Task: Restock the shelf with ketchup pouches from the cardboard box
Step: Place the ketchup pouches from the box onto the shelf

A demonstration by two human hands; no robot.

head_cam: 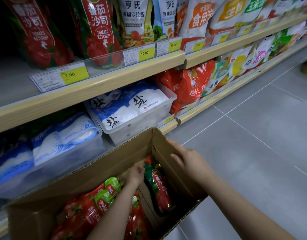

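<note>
Shelving: we see wooden-edged shelves (104,84) running from nine o'clock across to two o'clock, with yellow price tags (74,75) clipped along the front rail.
Floor: grey tiles (253,135) fill the side from three to five o'clock.
Cardboard box: the open box (114,161) sits at six o'clock, against the lower shelf, its flaps up.
Salt tubs: clear plastic tubs (142,123) of white and blue salt bags lie on the lower shelf, at nine to eleven o'clock from the box.
Shelf stock: we count two ketchup pouches on the shelf (99,32) standing upright at eleven o'clock on the upper shelf, with salad dressing pouches (135,19) just beside them at twelve.
Box stock: a heap of red and green ketchup pouches (90,210) lies in the left compartment of the box, at seven o'clock.
Single pouch: one ketchup pouch (158,186) stands tilted in the right compartment, at six o'clock.
Right hand: our right hand (189,161) rests on the box's right wall at five o'clock, fingers straight and laid over the rim, gripping nothing.
Left hand: our left hand (135,174) reaches into the box, fingers curled at the top of the single pouch; we cannot tell whether they have closed on it.
</note>
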